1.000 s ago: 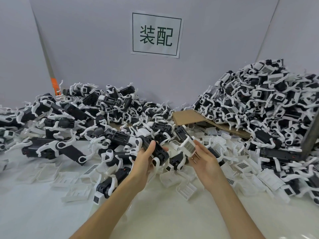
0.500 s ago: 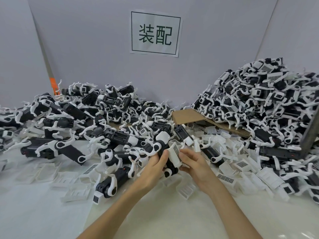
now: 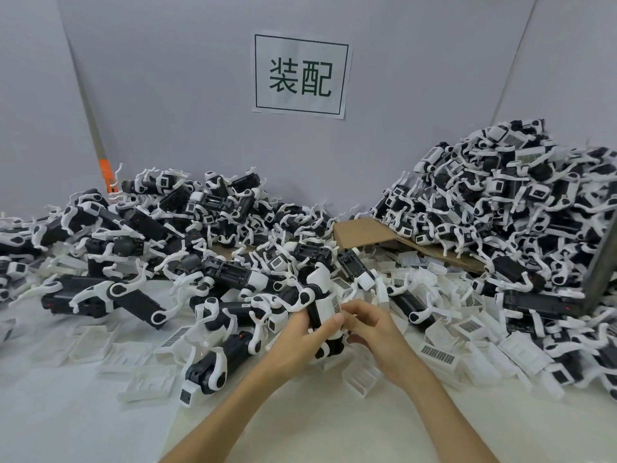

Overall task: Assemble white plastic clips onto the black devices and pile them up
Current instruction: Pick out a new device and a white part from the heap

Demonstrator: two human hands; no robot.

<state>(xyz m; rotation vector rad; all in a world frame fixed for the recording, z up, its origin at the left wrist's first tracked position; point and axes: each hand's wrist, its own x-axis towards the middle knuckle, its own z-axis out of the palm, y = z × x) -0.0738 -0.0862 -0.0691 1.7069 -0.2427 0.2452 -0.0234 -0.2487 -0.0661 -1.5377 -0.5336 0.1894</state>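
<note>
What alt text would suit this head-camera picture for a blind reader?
The left hand grips a black device; the right hand pinches a white clip onto it. A low heap of devices lies left, a taller heap right, below a paper sign.

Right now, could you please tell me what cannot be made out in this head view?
1. Head view: whether the white clip is fully seated on the black device; the left hand and right hand cover the joint.
2. Head view: print on the barcode label, too small to read.
3. Head view: the cardboard sheet, its right part buried under the right pile, which the frame edge cuts off.
</note>
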